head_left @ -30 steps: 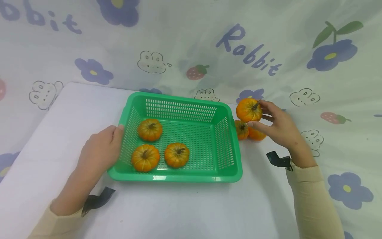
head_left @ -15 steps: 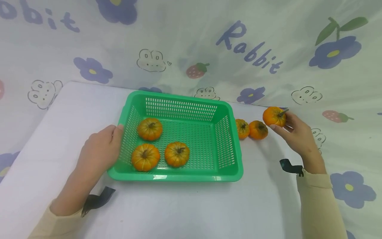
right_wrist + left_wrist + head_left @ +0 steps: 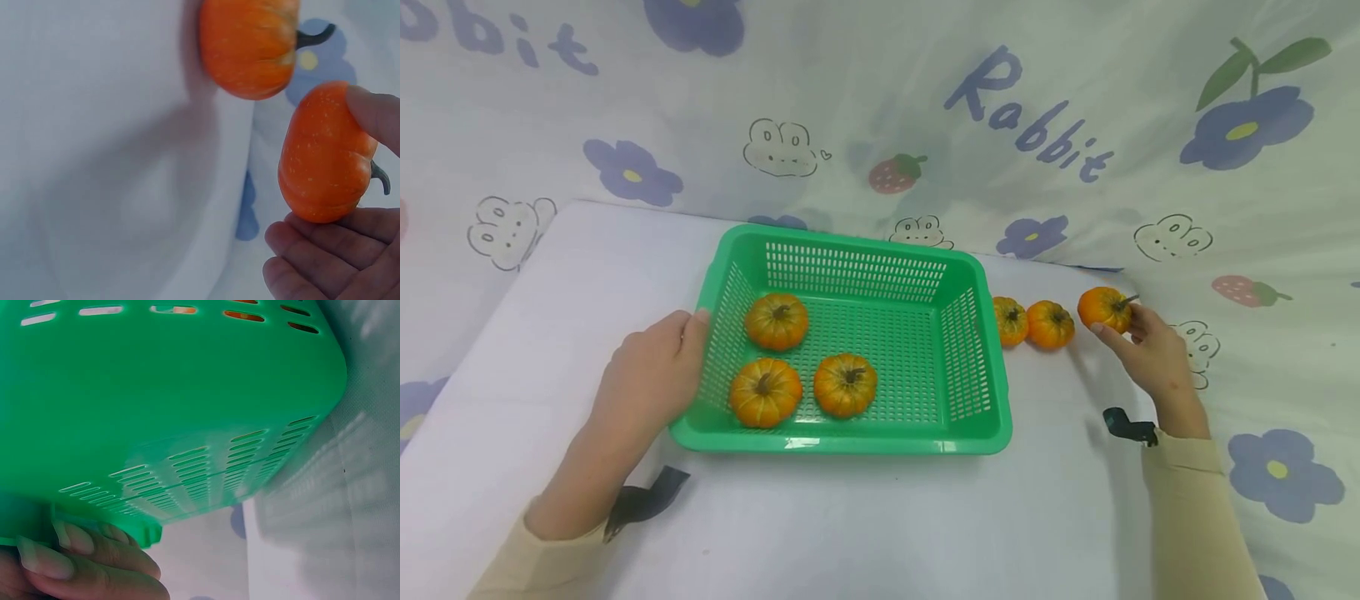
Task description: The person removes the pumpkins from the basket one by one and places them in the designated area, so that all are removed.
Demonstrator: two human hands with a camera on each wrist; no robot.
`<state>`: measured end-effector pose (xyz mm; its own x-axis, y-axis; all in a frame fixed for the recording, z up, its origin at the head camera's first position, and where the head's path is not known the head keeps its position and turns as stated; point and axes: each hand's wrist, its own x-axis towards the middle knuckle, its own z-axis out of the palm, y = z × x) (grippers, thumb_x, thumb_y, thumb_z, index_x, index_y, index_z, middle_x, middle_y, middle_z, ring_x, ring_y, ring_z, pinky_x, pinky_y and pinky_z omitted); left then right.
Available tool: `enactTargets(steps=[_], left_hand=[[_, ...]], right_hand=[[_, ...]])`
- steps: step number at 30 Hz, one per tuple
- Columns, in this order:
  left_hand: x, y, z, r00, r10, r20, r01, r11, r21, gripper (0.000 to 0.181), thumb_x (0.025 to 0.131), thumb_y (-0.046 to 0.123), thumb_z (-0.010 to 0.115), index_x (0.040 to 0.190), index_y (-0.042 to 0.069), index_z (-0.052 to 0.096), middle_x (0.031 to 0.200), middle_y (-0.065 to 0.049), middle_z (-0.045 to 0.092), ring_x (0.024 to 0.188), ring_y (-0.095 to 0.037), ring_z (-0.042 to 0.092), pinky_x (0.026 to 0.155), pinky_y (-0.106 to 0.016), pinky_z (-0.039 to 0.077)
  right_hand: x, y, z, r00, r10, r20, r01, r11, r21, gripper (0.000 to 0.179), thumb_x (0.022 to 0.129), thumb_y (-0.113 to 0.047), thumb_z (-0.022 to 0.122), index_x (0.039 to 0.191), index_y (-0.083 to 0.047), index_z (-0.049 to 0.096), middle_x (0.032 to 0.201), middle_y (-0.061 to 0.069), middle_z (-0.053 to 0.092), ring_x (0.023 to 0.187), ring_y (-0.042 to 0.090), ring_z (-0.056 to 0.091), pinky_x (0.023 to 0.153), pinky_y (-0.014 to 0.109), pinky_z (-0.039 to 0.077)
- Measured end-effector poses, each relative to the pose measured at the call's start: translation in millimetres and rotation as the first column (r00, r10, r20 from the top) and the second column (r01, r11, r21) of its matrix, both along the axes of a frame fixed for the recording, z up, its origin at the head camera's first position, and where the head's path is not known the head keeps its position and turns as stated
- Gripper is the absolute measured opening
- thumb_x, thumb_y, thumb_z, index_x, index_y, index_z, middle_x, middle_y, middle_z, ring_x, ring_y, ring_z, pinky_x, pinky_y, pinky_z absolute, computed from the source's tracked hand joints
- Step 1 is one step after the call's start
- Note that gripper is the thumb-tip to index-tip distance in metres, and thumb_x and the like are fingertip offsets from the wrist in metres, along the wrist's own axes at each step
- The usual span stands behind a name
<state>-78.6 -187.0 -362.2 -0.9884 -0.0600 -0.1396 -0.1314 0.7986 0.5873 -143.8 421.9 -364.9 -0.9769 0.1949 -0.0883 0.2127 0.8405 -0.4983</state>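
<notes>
A green plastic basket (image 3: 865, 443) stands on the white table, with three small orange pumpkins inside, one of them a pumpkin (image 3: 845, 385) near the middle. My left hand (image 3: 651, 367) grips the basket's left rim; in the left wrist view its fingers (image 3: 94, 565) curl under the rim from outside. My right hand (image 3: 1153, 358) holds another pumpkin (image 3: 1105, 310) between thumb and fingers at the table's far right corner. The right wrist view shows this held pumpkin (image 3: 328, 153) pinched at its sides, stem pointing toward the palm.
Two more pumpkins sit in a row right of the basket: a pumpkin (image 3: 1011, 322) against its wall and a pumpkin (image 3: 1051, 325) beside that. A patterned cloth (image 3: 850, 100) hangs behind the table and along its right side.
My right hand has carried its pumpkin rightward from above the two pumpkins outside the basket, then slightly lower, beside them. My left hand and the basket have stayed in place.
</notes>
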Motion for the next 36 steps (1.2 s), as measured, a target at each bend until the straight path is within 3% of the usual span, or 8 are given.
enactTargets(steps=[12,15,23,36], left_hand=[[1.1,0.7,1.9,1.000,0.005,-0.008,-0.005,1.000,0.007,0.061,0.111,0.054,0.017,0.093,0.006,0.050,0.067,-0.010,0.046,0.058,-0.027,0.048,0.050,-0.036,0.039],[1.8,1.0,2.8,1.000,0.005,-0.011,-0.005,1.000,0.009,0.061,0.111,0.054,0.017,0.092,0.006,0.050,0.067,-0.010,0.045,0.058,-0.027,0.048,0.050,-0.036,0.038],[2.5,0.9,3.3,1.000,0.006,-0.011,-0.006,1.000,0.010,0.061,0.112,0.053,0.017,0.092,0.006,0.049,0.067,-0.010,0.045,0.058,-0.027,0.048,0.050,-0.036,0.039],[1.7,1.1,4.1,1.000,0.004,0.008,-0.004,1.000,0.006,0.061,0.112,0.053,0.017,0.094,0.005,0.050,0.068,-0.010,0.046,0.059,-0.027,0.049,0.051,-0.036,0.039]], right_hand=[[-4.5,7,-20.5,1.000,0.012,0.019,-0.013,0.999,0.046,0.092,0.103,-0.054,0.059,0.155,0.015,0.027,0.146,0.041,0.045,0.130,0.058,0.047,0.105,0.068,0.040],[-5.4,7,-23.1,0.998,0.013,0.054,-0.016,0.999,0.052,0.091,0.104,-0.054,0.057,0.155,0.015,0.026,0.147,0.041,0.044,0.131,0.058,0.045,0.105,0.068,0.040],[-4.5,4,-33.2,0.991,-0.011,0.132,0.011,1.000,0.000,0.106,0.098,-0.066,0.059,0.157,0.013,0.021,0.152,0.041,0.037,0.136,0.059,0.040,0.108,0.069,0.037],[-0.7,6,-35.5,0.990,0.016,0.139,-0.007,0.998,-0.061,0.113,0.094,-0.067,0.066,0.159,0.012,0.016,0.155,0.041,0.032,0.140,0.059,0.037,0.108,0.070,0.036]])
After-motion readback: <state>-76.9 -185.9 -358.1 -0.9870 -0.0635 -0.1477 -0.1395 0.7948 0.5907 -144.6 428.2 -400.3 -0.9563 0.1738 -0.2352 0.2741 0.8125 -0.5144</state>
